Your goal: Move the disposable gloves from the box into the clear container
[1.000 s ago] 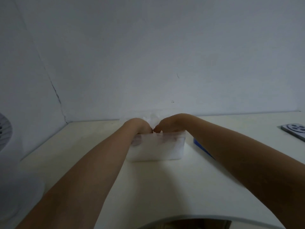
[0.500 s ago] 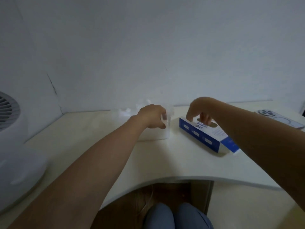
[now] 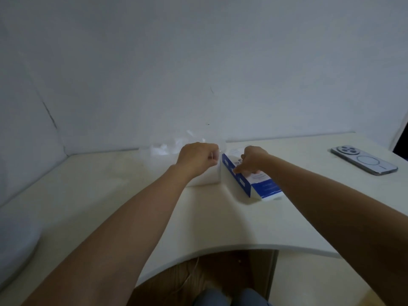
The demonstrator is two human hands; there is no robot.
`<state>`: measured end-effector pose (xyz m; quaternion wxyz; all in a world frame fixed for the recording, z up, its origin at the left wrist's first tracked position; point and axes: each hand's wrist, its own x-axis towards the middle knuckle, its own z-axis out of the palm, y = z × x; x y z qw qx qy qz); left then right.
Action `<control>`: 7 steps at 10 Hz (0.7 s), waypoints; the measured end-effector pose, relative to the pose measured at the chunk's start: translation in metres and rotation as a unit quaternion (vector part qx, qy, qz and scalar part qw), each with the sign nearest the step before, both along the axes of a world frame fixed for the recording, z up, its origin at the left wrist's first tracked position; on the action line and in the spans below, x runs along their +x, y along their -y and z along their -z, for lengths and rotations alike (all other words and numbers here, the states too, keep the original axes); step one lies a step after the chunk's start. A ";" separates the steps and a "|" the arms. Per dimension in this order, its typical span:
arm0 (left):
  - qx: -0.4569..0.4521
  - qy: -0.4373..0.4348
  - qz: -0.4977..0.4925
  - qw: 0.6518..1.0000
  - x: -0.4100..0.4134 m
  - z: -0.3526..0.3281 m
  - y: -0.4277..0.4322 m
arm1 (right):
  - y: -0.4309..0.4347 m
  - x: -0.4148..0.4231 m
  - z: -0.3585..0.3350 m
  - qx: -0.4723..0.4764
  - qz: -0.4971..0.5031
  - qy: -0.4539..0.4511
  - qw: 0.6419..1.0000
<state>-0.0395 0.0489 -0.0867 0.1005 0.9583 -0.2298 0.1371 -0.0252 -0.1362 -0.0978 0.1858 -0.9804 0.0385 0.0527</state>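
Observation:
A clear container (image 3: pixel 207 177) stands at the back of the cream desk, with thin transparent gloves (image 3: pixel 163 149) bunched up above its rim. My left hand (image 3: pixel 197 157) has its fingers curled over the container's right rim and grips it. Just to the right lies the blue-and-white glove box (image 3: pixel 254 184), angled toward me. My right hand (image 3: pixel 251 160) rests on top of the box with its fingers curled down at the opening; what the fingertips hold is hidden.
A phone (image 3: pixel 364 160) lies face down at the desk's right rear. A white fan base (image 3: pixel 13 250) stands at the left edge. The desk's curved front edge (image 3: pixel 220 252) is near my knees. A wall rises right behind the container.
My right hand left the container and came down on the glove box, then reached deeper into its top. My left hand stayed on the container's rim. The view tilted down.

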 end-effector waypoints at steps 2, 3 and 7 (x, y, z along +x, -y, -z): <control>0.014 -0.073 0.012 0.997 0.055 -0.011 0.014 | 0.002 0.069 -0.021 0.047 0.014 -0.066 0.997; 0.035 -0.189 0.042 0.981 0.089 -0.026 0.021 | 0.006 0.108 -0.031 0.061 0.021 -0.153 0.986; -0.033 -0.471 -0.035 0.881 0.116 -0.073 0.017 | 0.012 0.131 -0.058 0.095 0.020 -0.250 0.963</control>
